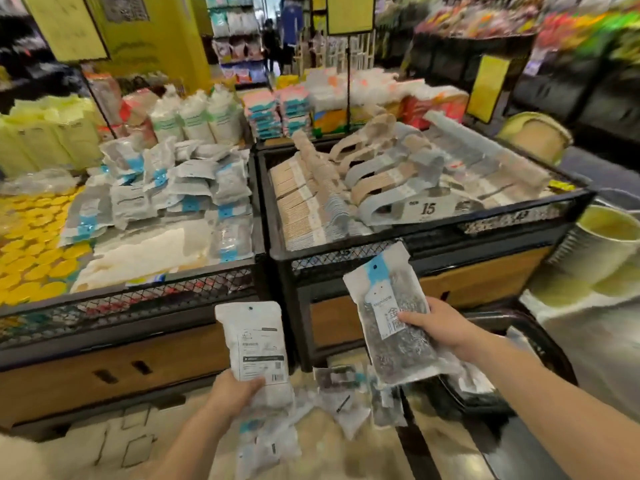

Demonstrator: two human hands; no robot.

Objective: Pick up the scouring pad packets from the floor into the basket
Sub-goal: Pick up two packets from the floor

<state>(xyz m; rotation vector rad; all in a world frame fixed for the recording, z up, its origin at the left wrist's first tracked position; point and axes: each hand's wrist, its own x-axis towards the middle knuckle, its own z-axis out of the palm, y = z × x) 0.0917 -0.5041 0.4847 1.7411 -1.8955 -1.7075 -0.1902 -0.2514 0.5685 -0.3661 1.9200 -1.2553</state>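
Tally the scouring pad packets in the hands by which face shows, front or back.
Back showing, white label with barcode: 1, in the left hand, packet
Front showing, pads visible: 1, in the right hand, packet
Total: 2

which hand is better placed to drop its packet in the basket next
Probably the right. The right hand holds its scouring pad packet almost over the black basket at lower right. The left hand and its packet are farther off, with loose packets on the floor between.
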